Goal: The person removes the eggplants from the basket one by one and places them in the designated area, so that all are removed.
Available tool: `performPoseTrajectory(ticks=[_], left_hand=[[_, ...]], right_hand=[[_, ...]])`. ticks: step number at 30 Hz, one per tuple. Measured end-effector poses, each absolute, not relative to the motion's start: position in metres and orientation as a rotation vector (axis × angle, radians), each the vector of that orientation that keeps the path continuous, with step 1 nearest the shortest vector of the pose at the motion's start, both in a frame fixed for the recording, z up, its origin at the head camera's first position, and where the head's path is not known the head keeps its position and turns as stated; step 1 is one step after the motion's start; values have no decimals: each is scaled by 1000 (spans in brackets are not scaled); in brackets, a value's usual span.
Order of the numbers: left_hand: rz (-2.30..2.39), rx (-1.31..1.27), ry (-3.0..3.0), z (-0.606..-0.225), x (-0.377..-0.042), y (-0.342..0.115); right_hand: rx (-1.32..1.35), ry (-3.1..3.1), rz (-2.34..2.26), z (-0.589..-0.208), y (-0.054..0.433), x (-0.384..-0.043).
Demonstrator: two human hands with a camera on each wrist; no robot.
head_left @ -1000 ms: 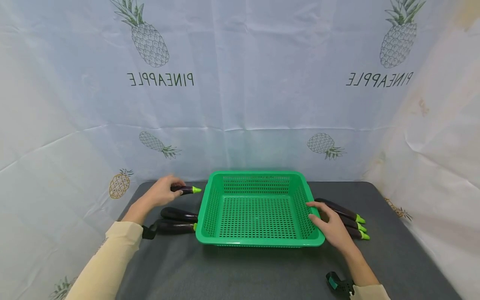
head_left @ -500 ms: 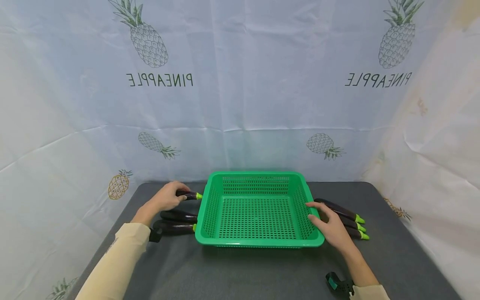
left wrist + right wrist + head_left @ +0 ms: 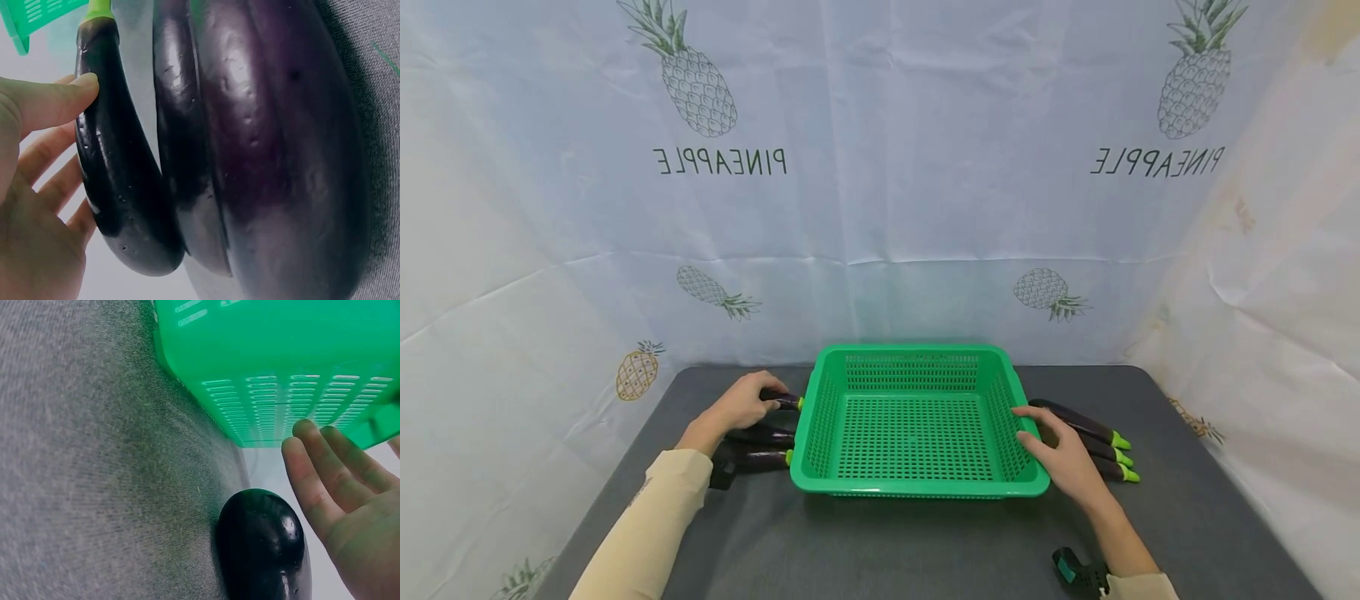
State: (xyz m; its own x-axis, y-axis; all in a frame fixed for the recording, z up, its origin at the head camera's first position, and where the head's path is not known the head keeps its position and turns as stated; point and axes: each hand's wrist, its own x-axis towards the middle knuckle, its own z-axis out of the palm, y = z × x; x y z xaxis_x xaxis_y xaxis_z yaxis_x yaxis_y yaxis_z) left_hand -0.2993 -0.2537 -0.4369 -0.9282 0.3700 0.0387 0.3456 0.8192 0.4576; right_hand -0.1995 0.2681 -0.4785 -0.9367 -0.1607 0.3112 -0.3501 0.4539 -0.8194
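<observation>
A green plastic basket [image 3: 917,486] with slotted walls stands on the dark table. My left hand [image 3: 741,406] pinches an eggplant [image 3: 784,401] left of it, thumb on one side and fingers on the other. That eggplant's green stem end points at the basket's left wall; in the left wrist view its dark body [image 3: 115,150] lies beside other eggplants [image 3: 281,156]. Over the basket's right rim, my right hand [image 3: 1066,454] holds on with thumb and index finger inside. The other fingers [image 3: 334,469] are outside, near the wall, in the right wrist view.
Two more eggplants lie left of the basket, the nearer one [image 3: 756,457] partly behind my left wrist. On the right, three eggplants [image 3: 1078,419] lie side by side, partly hidden by my right hand. A pineapple-print cloth [image 3: 880,208] hangs behind the table [image 3: 887,550].
My left hand has come nearer and to the right with its eggplant, closing the distance to the two others on the left. My right hand and the basket stay put.
</observation>
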Motion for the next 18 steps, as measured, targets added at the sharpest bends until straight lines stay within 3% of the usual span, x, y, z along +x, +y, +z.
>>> performPoseTrajectory(ticks=[18], left_hand=[[675, 575, 2860, -451, -295, -248]], right_hand=[[437, -2515, 1468, -477, 268, -199]])
